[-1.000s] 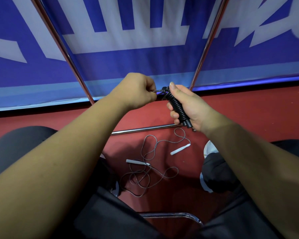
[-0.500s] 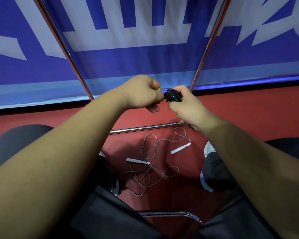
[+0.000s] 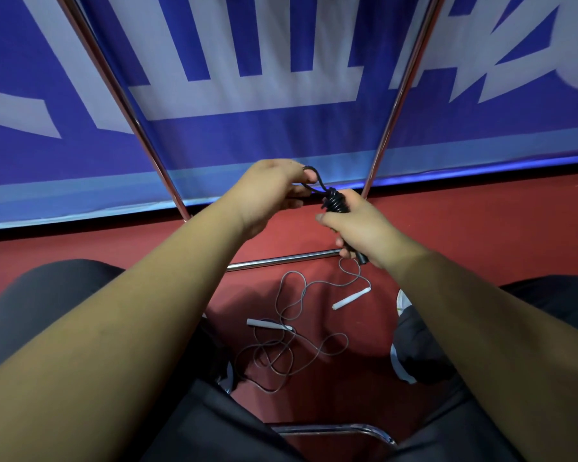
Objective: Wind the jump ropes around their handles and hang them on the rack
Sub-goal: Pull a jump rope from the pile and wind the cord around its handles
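- Since half a second ago the hands have drawn slightly apart. The left hand (image 3: 271,191) has pulled a small loop (image 3: 316,181) out to the left, and the black rope (image 3: 335,201) has tilted so that its near end pokes out below the right hand (image 3: 367,228).
- The right hand has its fingers curled tight round the wound bundle, probably clamping handles and coils together so the turns cannot slip.
- The left hand pinches the loop between thumb and fingers, just left of the bundle. This looks like securing the loose end or forming an eye for hanging.
- The black rope is held in the air between the hands, above the rack's (image 3: 281,260) low bar.
- The grey rope (image 3: 291,331) lies loose and tangled on the floor (image 3: 481,228), near, between the person's legs. Its white handles lie apart and it is not yet wound.
- The rack's poles rise far left and far right against the banner (image 3: 247,141); no rope hangs on what shows.
- The winding seems nearly done, so the next move needs tension kept on the loop.
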Tool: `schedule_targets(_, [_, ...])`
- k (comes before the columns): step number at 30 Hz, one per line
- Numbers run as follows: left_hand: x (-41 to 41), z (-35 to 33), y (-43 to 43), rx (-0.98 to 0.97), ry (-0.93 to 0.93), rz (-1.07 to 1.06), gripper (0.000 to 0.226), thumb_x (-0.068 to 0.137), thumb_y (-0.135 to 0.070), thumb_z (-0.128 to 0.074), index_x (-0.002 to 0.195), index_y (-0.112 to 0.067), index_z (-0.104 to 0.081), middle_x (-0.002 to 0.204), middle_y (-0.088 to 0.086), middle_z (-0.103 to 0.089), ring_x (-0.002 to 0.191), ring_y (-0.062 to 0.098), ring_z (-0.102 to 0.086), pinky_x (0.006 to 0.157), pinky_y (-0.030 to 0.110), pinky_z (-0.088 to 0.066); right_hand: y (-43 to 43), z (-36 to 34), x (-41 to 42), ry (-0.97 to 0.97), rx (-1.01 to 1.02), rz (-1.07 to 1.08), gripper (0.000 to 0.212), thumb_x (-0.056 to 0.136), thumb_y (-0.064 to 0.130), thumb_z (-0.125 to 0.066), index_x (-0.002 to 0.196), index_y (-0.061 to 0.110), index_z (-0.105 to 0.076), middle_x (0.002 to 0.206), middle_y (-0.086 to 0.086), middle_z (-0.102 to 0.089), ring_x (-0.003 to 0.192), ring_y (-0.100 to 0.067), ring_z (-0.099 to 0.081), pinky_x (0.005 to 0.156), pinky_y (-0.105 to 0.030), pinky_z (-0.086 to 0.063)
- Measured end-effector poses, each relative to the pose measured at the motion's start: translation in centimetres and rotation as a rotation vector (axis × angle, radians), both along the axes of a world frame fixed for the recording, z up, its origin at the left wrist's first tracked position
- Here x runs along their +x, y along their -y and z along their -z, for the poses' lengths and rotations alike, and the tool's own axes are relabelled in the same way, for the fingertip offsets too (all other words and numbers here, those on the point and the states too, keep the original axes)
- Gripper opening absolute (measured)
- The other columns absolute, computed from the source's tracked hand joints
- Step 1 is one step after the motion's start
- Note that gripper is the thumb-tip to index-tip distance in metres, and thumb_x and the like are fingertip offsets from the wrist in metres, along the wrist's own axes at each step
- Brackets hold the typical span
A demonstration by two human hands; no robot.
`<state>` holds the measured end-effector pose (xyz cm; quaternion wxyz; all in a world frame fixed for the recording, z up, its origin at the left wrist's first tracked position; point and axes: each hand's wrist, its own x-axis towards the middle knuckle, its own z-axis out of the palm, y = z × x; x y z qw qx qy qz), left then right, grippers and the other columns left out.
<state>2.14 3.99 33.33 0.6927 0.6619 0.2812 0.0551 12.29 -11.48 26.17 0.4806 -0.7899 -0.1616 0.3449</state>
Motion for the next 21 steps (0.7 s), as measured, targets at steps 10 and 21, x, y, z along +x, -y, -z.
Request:
schedule_targets(10, [0.4,0.0,2.2,0.172,-0.039,0.084,0.041,0.089,-0.008,-0.059,0.049,-0.017,-0.064,0.076,0.009,-0.076,0.077,0.020,-0.065,0.092,0.043,-0.060,0.2,0.6,0.9,0.139,-0.211,0.011,0.026,0.083,0.024,-0.060,0.108,0.030,-0.060,0.074,-0.012,-0.063,0.050,-0.029,-0.058,0.046,-0.035,-0.049])
schedule_targets(21, [0.2,-1.5,1.1,0.212,0.110,0.001,0.015,0.108,-0.013,-0.058,0.100,-0.005,-0.068,0.090,0.009,-0.071,0.080,0.020,-0.069,0.084,0.037,-0.062,0.9,-1.2,0.1,0.025,0.033,-0.046,0.042,0.077,0.048,-0.083,0.111,0.032,-0.064,0.090,0.000,-0.071,0.075,-0.019,-0.071,0.072,-0.043,-0.060])
